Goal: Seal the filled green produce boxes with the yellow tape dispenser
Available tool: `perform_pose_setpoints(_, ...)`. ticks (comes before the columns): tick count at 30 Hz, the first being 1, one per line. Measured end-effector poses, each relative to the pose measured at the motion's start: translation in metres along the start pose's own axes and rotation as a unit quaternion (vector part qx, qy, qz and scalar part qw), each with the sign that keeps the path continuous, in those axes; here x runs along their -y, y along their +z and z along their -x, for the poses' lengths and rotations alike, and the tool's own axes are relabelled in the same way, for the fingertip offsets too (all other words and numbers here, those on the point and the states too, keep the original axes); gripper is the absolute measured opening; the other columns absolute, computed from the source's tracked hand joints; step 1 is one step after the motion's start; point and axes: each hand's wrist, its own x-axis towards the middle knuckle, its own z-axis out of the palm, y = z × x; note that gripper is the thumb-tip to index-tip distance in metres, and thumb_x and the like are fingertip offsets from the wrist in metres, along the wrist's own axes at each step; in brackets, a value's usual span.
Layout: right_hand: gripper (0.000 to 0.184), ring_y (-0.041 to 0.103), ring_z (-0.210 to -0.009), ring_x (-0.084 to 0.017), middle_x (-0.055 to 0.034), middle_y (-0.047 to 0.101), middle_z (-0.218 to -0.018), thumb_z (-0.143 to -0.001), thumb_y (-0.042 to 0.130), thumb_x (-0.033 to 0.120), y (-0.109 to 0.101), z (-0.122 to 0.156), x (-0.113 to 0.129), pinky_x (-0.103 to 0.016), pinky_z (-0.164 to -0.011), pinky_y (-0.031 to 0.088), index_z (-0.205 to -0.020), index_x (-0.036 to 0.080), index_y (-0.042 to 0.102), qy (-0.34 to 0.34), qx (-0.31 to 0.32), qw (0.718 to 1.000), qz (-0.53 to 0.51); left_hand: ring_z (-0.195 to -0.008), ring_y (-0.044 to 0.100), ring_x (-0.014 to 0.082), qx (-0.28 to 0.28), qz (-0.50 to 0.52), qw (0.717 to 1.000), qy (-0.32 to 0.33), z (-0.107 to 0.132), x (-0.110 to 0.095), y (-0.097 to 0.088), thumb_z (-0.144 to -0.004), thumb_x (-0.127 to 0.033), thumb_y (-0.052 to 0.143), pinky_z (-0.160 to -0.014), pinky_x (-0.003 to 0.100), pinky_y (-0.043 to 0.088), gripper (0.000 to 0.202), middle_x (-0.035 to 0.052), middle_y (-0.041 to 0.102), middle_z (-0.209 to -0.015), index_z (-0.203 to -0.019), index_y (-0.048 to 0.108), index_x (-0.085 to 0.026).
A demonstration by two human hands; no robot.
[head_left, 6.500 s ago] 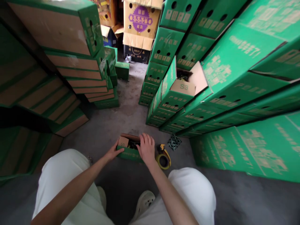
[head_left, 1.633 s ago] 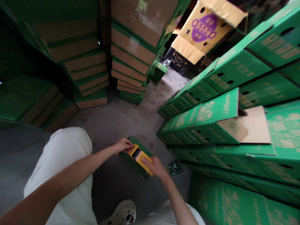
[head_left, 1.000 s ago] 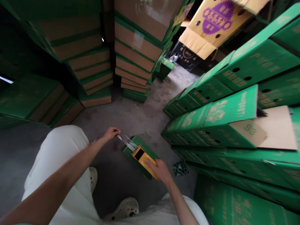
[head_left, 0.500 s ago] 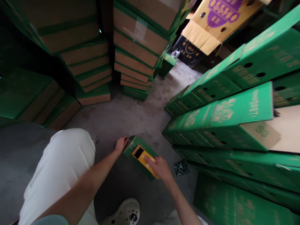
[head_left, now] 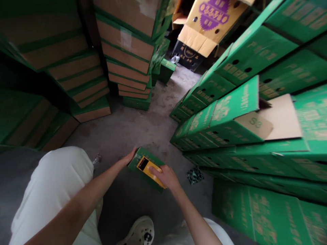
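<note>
A small green cardboard box (head_left: 156,157) sits low over the floor between my legs, tilted in view. My left hand (head_left: 130,157) holds its left end, the fingers mostly hidden along that side. My right hand (head_left: 163,176) is closed around a yellow handheld device (head_left: 150,170) with a black panel at its far end, the thumb lying on top. The device rests over the box's upper face, seemingly touching it. What the device is, I cannot make out.
Stacked green boxes (head_left: 222,132) stand at the right, one with a raised flap (head_left: 283,117). More stacks (head_left: 127,51) rise at the left and back. A yellow carton with purple print (head_left: 204,23) is at the back. A dark patterned piece (head_left: 195,175) lies on the concrete floor (head_left: 143,127).
The view has shifted a little. My left hand has changed its hold on the box's left end, its fingers now less visible. The right hand keeps the yellow device over the box.
</note>
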Motion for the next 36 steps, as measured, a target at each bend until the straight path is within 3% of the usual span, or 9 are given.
perform_pose_setpoints(3,0.071,0.069,-0.086,-0.026,-0.016,0.072,-0.088,-0.08,0.043,0.08,-0.004,0.001,0.003,-0.026,-0.063,0.042,-0.086,0.016,0.074,0.019,0.002,1.0,0.002,-0.133,0.046,0.0254,-0.131,-0.114,0.972,0.157,0.024,0.001,-0.004,-0.097,-0.038,0.028,-0.108,0.043,0.037,0.051,0.0123,0.055,-0.14,-0.137,0.053,-0.017)
perform_pose_setpoints(5,0.07,0.069,-0.087,-0.027,-0.0159,0.073,-0.089,-0.078,0.046,0.079,-0.008,0.002,0.007,-0.027,-0.065,0.043,-0.088,0.016,0.074,0.016,0.011,1.0,-0.004,-0.143,0.032,0.02,-0.058,-0.21,0.922,0.321,0.041,0.008,-0.006,-0.094,-0.024,0.028,-0.116,0.043,0.027,0.055,0.0063,0.037,-0.154,-0.149,0.036,-0.021)
perform_pose_setpoints(7,0.07,0.069,-0.089,-0.028,-0.0164,0.073,-0.09,-0.076,0.048,0.08,-0.011,0.003,0.01,-0.027,-0.067,0.044,-0.088,0.016,0.074,0.006,0.02,1.0,-0.01,-0.147,0.019,0.0191,0.031,-0.315,0.856,0.408,0.052,0.016,-0.007,-0.091,-0.019,0.031,-0.12,0.044,0.019,0.066,0.0045,0.022,-0.16,-0.155,0.018,-0.021)
perform_pose_setpoints(12,0.074,0.068,-0.094,-0.031,-0.0196,0.073,-0.095,-0.075,0.047,0.081,-0.01,0.015,-0.012,-0.03,-0.07,0.046,-0.092,0.015,0.074,-0.012,0.024,0.999,-0.024,-0.149,0.008,0.0265,0.042,-0.49,0.758,0.428,0.053,0.019,-0.011,-0.093,-0.048,0.043,-0.12,0.047,0.005,0.084,0.0117,0.009,-0.162,-0.156,-0.002,-0.016)
perform_pose_setpoints(19,0.073,0.068,-0.098,-0.034,-0.0224,0.072,-0.098,-0.078,0.044,0.079,-0.001,0.038,-0.084,-0.031,-0.068,0.045,-0.095,0.014,0.073,0.07,0.031,0.997,-0.031,-0.149,0.007,0.0285,0.018,-0.555,0.707,0.438,0.059,0.011,-0.014,-0.084,-0.076,0.037,-0.118,0.048,-0.006,0.102,0.0154,0.012,-0.161,-0.156,0.001,-0.014)
perform_pose_setpoints(22,0.072,0.067,-0.099,-0.033,-0.0225,0.072,-0.099,-0.078,0.046,0.077,0.003,0.039,-0.084,-0.031,-0.069,0.045,-0.099,0.013,0.073,0.067,0.018,0.997,-0.04,-0.149,0.004,0.0321,0.013,-0.571,0.686,0.45,0.068,0.006,0.001,-0.078,-0.081,0.042,-0.117,0.053,-0.006,0.11,0.0185,0.01,-0.16,-0.156,0.004,-0.012)
perform_pose_setpoints(26,0.071,0.068,-0.094,-0.031,-0.0214,0.073,-0.093,-0.076,0.049,0.077,0.007,0.037,-0.081,-0.029,-0.066,0.044,-0.095,0.014,0.074,0.057,0.007,0.997,-0.049,-0.149,0.002,0.0303,0.089,-0.579,0.637,0.501,0.071,0.001,0.039,-0.08,-0.073,0.049,-0.119,0.047,0.001,0.107,0.0184,0.01,-0.16,-0.155,0.007,-0.008)
perform_pose_setpoints(29,0.068,0.069,-0.084,-0.027,-0.0155,0.073,-0.082,-0.075,0.05,0.078,0.01,0.044,-0.1,-0.026,-0.059,0.039,-0.086,0.016,0.074,0.034,0.023,0.995,-0.086,-0.149,0.002,0.0301,0.099,-0.578,0.637,0.501,0.067,0.003,0.057,-0.087,-0.064,0.046,-0.119,0.045,0.001,0.098,0.0182,0.009,-0.161,-0.155,0.007,-0.006)
perform_pose_setpoints(36,0.06,0.067,-0.075,-0.024,-0.0107,0.069,-0.068,-0.074,0.056,0.075,0.01,0.067,-0.168,-0.025,-0.055,0.035,-0.072,0.017,0.072,0.061,0.008,0.995,-0.081,-0.149,0.003,0.0305,0.095,-0.579,0.641,0.495,0.07,0.007,0.052,-0.086,-0.062,0.051,-0.119,0.046,0.003,0.099,0.0164,0.009,-0.161,-0.156,0.005,-0.01)
